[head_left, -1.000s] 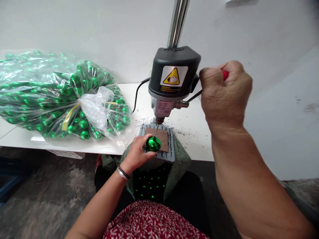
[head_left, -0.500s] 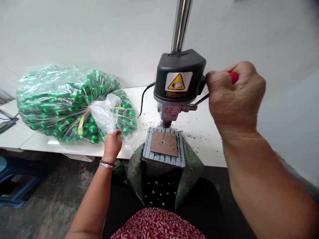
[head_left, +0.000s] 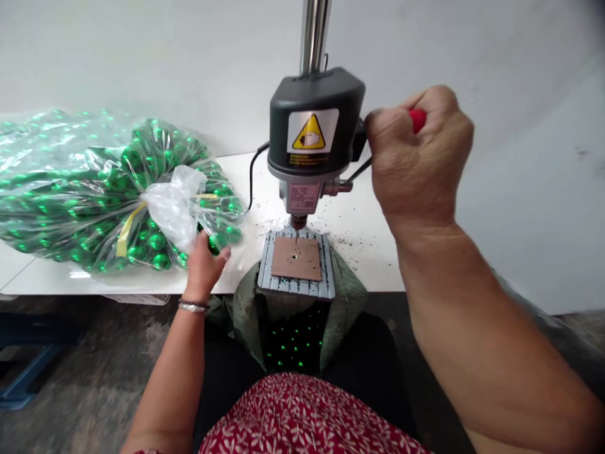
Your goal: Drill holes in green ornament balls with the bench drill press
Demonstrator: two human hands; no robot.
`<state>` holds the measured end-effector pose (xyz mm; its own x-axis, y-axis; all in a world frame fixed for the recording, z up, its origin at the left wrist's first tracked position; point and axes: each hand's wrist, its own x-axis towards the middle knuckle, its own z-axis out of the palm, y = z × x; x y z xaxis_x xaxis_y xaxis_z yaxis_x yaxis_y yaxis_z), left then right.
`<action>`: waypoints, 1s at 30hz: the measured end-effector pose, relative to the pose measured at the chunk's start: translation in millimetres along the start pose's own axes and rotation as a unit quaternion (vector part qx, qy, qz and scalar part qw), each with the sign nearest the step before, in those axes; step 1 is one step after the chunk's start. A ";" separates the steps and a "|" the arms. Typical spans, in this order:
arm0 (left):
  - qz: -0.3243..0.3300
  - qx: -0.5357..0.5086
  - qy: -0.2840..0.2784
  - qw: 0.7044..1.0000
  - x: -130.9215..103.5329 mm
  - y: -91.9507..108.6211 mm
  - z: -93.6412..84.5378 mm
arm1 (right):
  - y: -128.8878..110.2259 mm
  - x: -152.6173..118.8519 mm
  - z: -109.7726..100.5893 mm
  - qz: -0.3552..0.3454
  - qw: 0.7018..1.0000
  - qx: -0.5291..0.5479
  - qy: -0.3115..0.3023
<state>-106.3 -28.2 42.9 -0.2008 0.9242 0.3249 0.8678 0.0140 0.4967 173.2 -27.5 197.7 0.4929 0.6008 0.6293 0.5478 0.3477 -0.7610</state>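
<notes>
My right hand [head_left: 420,157] is closed round the red knob [head_left: 418,120] of the drill press lever. The dark drill press head [head_left: 316,126] carries a yellow warning label. Its thin bit points down above a brown square plate [head_left: 307,268] with a small hole, lying on the grooved metal base [head_left: 327,285]. My left hand [head_left: 206,261] is at the near right edge of a clear plastic bag [head_left: 172,202] full of shiny green balls. Its thumb and fingers are apart, with green balls showing between and beyond them; contact with them is unclear.
Dark shavings are scattered on the white table [head_left: 373,252] around the base. A green sack [head_left: 347,284] hangs open below the base, with green balls inside. A black cable [head_left: 252,173] runs behind the press. A blue stool [head_left: 28,372] stands at lower left.
My left thumb and fingers have spread apart from a pinch at the bag's edge. My right hand stays on the knob. The whole view has shifted, moving the press and bag leftward in the picture.
</notes>
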 end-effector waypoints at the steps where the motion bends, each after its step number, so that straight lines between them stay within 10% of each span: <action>1: -0.032 -0.067 0.042 0.996 -10.5 0.4 -8.1 | -0.2 -0.1 0.3 -0.006 1.000 0.004 0.001; 4: -0.035 -0.223 0.056 0.972 -40.3 8.3 -28.5 | -0.2 0.2 0.9 -0.018 1.000 0.016 -0.004; 7: 0.027 -0.304 -0.061 0.950 -59.0 23.9 -30.5 | 0.5 0.7 0.9 -0.017 1.000 0.021 -0.011; 13: 0.074 -0.340 -0.218 0.912 -55.4 49.0 17.3 | 1.4 1.3 0.6 -0.004 1.000 0.006 -0.017; 20: 0.029 -0.241 -0.204 0.948 -36.2 61.8 57.7 | -0.8 -0.3 -1.7 0.000 0.999 0.009 -0.035; 30: 0.170 -0.148 -0.225 0.948 -13.3 71.8 66.6 | -2.0 1.9 -4.0 0.009 0.999 0.002 -0.039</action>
<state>-11.0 -14.1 20.6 0.3396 0.9262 0.1640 0.6683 -0.3602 0.6508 175.8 -29.9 201.0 0.4475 0.6612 0.6021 0.5373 0.3394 -0.7721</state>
